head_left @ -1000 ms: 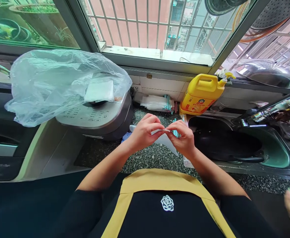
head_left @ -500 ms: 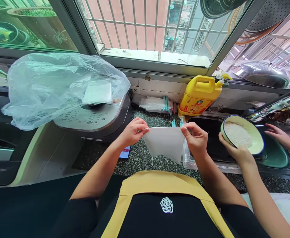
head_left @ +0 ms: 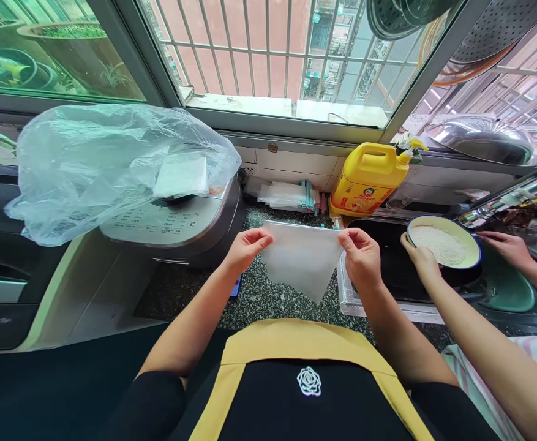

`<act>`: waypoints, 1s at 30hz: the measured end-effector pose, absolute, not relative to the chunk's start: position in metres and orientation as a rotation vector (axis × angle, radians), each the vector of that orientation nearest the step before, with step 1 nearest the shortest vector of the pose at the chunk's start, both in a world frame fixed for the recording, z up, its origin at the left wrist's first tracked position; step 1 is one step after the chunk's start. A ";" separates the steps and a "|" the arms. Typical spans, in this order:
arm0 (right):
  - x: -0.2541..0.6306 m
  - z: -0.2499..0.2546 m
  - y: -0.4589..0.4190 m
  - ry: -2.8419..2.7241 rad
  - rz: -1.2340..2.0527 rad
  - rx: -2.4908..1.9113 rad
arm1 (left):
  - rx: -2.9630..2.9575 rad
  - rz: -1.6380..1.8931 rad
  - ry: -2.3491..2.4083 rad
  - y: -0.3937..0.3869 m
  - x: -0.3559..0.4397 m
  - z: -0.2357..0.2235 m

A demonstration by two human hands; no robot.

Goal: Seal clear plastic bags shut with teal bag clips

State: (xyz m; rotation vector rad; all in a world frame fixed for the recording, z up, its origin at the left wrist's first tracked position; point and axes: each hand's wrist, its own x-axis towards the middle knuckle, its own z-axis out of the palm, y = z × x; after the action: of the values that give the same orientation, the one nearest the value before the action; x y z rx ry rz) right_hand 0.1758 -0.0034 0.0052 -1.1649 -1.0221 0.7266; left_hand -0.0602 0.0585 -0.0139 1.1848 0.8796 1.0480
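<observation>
A frosted, whitish plastic bag (head_left: pixel 299 257) hangs by its straight top edge between my two hands, above the dark speckled counter. My left hand (head_left: pixel 250 246) pinches the bag's upper left corner between thumb and fingers. At the upper right corner, my right hand (head_left: pixel 360 252) grips it the same way. The lower edge of the bag dangles free and looks uneven. Behind it, against the wall, lies a pile of similar clear bags (head_left: pixel 283 195) with teal strips beside them.
On my right, another person's hands (head_left: pixel 422 260) hold an enamel bowl (head_left: pixel 473 251) of white grains or powder over the sink (head_left: pixel 378 236). A yellow jug (head_left: pixel 368 177) stands behind the sink. To the left, a large plastic bag (head_left: pixel 98 165) covers part of a grey appliance (head_left: pixel 153 222).
The plastic bag's top edge has risen slightly and tipped toward me, with both hands still on it. The other person's bowl has shifted slightly left, and their far hand now reaches its rim.
</observation>
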 end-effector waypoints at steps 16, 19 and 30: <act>0.167 -0.010 -0.006 -1.217 0.905 -1.277 | 1.155 1.154 0.856 0.070 -0.068 -0.001; 0.170 -0.012 -0.009 -1.255 0.777 -1.312 | 1.324 1.111 1.090 0.069 -0.076 -0.032; 0.173 -0.011 -0.015 -1.392 0.725 -1.288 | 1.750 0.627 1.668 0.037 -0.075 -0.112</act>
State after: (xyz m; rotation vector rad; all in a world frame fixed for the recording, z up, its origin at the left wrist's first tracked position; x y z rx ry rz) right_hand 0.1733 -0.0149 -0.0109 -1.2879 -1.3924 0.7253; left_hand -0.0754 0.0365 -0.1120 1.7501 1.6684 0.6268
